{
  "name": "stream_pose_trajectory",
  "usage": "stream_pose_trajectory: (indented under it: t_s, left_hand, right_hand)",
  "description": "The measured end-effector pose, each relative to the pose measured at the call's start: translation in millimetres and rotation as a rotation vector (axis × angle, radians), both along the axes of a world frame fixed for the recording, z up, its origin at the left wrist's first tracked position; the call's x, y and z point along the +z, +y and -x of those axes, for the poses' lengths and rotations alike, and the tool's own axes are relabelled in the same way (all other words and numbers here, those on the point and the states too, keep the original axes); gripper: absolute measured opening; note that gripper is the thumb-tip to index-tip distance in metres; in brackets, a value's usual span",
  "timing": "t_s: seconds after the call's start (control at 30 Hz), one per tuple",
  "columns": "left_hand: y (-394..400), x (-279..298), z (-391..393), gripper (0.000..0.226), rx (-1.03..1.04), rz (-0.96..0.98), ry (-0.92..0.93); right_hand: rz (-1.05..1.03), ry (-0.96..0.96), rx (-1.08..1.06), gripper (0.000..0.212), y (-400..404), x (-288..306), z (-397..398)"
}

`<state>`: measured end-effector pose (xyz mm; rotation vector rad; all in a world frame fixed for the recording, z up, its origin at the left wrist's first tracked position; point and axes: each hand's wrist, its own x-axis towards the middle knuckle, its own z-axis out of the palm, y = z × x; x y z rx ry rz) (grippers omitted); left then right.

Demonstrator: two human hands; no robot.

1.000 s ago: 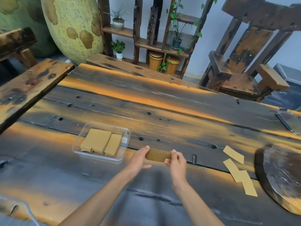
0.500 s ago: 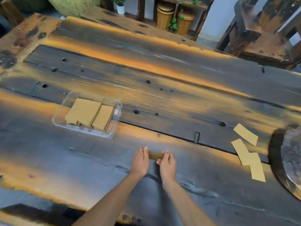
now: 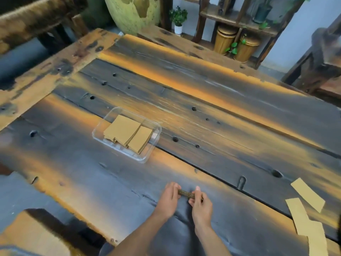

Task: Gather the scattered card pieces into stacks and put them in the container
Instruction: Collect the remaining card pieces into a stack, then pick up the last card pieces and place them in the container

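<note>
A small stack of tan card pieces (image 3: 186,194) stands on edge on the dark wooden table (image 3: 203,111), pinched between both hands. My left hand (image 3: 168,199) grips its left end and my right hand (image 3: 200,205) grips its right end. A clear plastic container (image 3: 108,121) sits up and to the left of the hands, with two stacks of card pieces (image 3: 127,133) lying inside it. Three loose card pieces (image 3: 307,194) lie flat at the table's right edge.
Round holes and a long groove mark the table planks. A wooden bench (image 3: 46,71) runs along the left side. Behind the table stand a shelf with potted plants (image 3: 178,19), two woven baskets (image 3: 236,43) and a wooden chair (image 3: 321,58).
The view has tilted down and swung. Both hands have drawn the stack nearer to me and turned it onto its edge on the table.
</note>
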<state>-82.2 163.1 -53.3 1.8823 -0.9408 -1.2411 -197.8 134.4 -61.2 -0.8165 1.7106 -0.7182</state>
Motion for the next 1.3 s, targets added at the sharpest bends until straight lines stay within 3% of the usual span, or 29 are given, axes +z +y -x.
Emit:
stream_pose_trajectory:
  t_s: [0.13,0.3,0.4,0.5,0.57,0.7,0.8,0.93,1.0,1.1,1.3]
  left_hand:
    - [6,12,-18,0.033,-0.169,0.029,-0.033]
    - [-1,53,-59,0.037,-0.607,0.082,-0.557]
    - [-15,77,-85,0.021,-0.691,0.131,-0.682]
    - [-29,89,-127,0.022,-0.605,0.122,-0.567]
    - [-37,87,-161,0.026,-0.434,0.087,-0.301]
    - [-57,86,-224,0.022,-0.086,0.09,0.233]
    - [-73,85,-257,0.032,-0.014,0.064,0.342]
    - [-101,68,-294,0.027,-0.177,-0.094,0.128]
    - [-115,62,-308,0.017,-0.307,-0.106,-0.183]
    - [-126,51,-321,0.035,-0.542,-0.016,-0.568]
    - [-121,32,-330,0.05,-0.826,0.107,-0.735]
  right_hand:
    - [0.029,0.112,0.061,0.047,-14,18,0]
    - [0.103,0.316,0.229,0.044,-27,53,-16]
    - [0.135,0.385,0.369,0.046,-36,74,-50]
    - [0.186,0.3,0.328,0.035,-47,95,-96]
    - [0.176,0.091,0.168,0.011,-52,106,-125]
    - [0.024,-0.167,0.15,0.02,-67,112,-172]
    - [-0.077,-0.261,0.187,0.02,-76,111,-203]
    - [-0.108,-0.137,0.086,0.012,-94,102,-248]
    - [-0.127,0.014,0.005,0.007,-105,86,-267]
    - [-0.169,0.264,-0.032,0.009,-114,64,-286]
    - [-0.252,0.435,0.027,0.019,-121,49,-302]
